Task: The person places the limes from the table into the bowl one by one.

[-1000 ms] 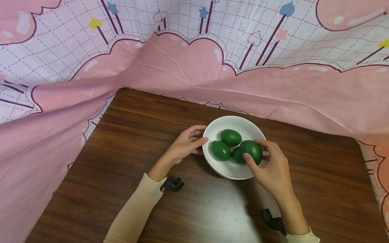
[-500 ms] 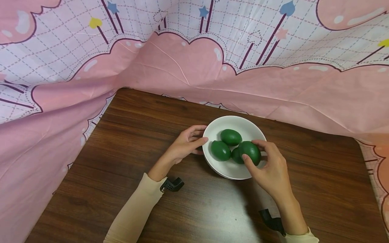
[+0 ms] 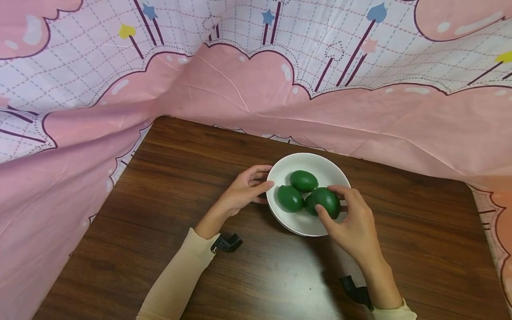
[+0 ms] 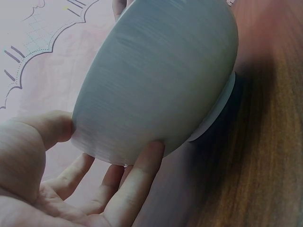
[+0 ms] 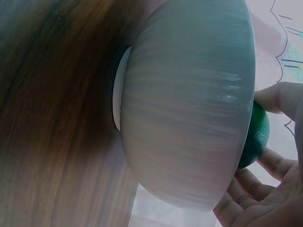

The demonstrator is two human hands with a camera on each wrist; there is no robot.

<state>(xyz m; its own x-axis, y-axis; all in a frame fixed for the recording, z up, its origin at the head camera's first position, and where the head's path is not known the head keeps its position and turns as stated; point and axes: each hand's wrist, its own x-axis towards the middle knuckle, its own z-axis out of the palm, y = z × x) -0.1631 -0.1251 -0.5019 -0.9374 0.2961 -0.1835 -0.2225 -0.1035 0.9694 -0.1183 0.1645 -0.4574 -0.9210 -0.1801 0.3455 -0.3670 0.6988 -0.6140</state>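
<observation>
A white bowl (image 3: 326,166) stands on the table, seen from the outside in both wrist views. My left hand (image 3: 242,191) holds its left side, thumb at the rim and fingers against the outer wall. Inside the bowl, my right hand (image 3: 356,224) grips a dark green lime (image 3: 327,201) between thumb and fingers. In the right wrist view, that lime (image 5: 258,135) shows above the rim. Another lime (image 3: 304,181) lies toward the back of the bowl, and one more lime (image 3: 290,198) lies at its left. The held lime mostly covers a further one.
The bowl rests on a dark brown wooden table (image 3: 192,178). A pink and white patterned cloth (image 3: 240,89) hangs behind the table and along its left side. Each wrist carries a black camera mount (image 3: 227,243).
My right hand has moved slightly left and lower with its lime, which now covers more of the lime under it. The left hand and the bowl have stayed put.
</observation>
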